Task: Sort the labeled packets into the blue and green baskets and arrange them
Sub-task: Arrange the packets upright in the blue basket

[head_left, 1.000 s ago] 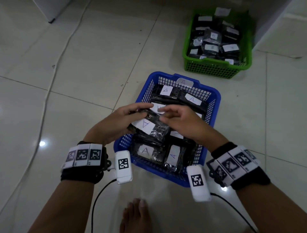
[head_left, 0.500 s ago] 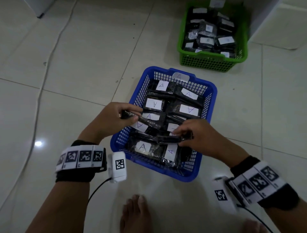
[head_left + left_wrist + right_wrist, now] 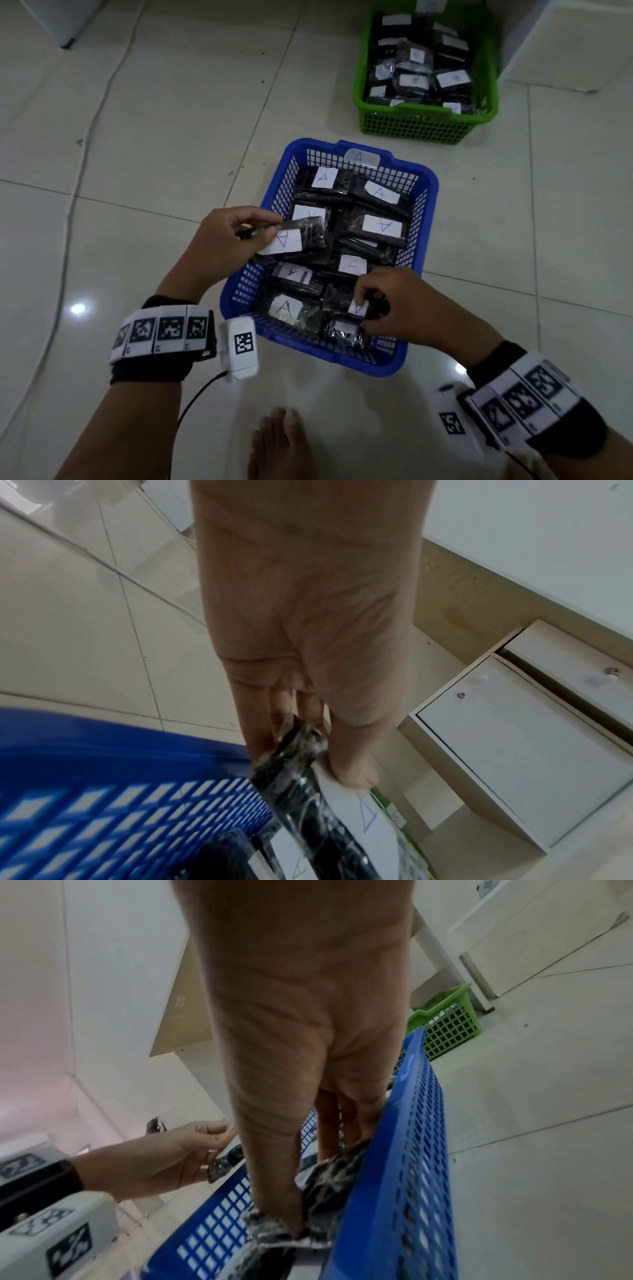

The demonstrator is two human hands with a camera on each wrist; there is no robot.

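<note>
Left hand (image 3: 226, 240) pinches an A-labeled packet (image 3: 298, 236) over the blue basket (image 3: 424, 219); right hand (image 3: 400, 305) grips another packet (image 3: 359, 308) inside; only the head view shows the green basket's (image 3: 411, 126) contents.

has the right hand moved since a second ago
Yes. The right hand has moved from mid basket toward the blue basket's near right corner.

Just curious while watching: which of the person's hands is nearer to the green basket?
Left. The left hand holds a packet over the blue basket's left side, while the right hand grips a packet at its near corner, farther from the green basket.
</note>
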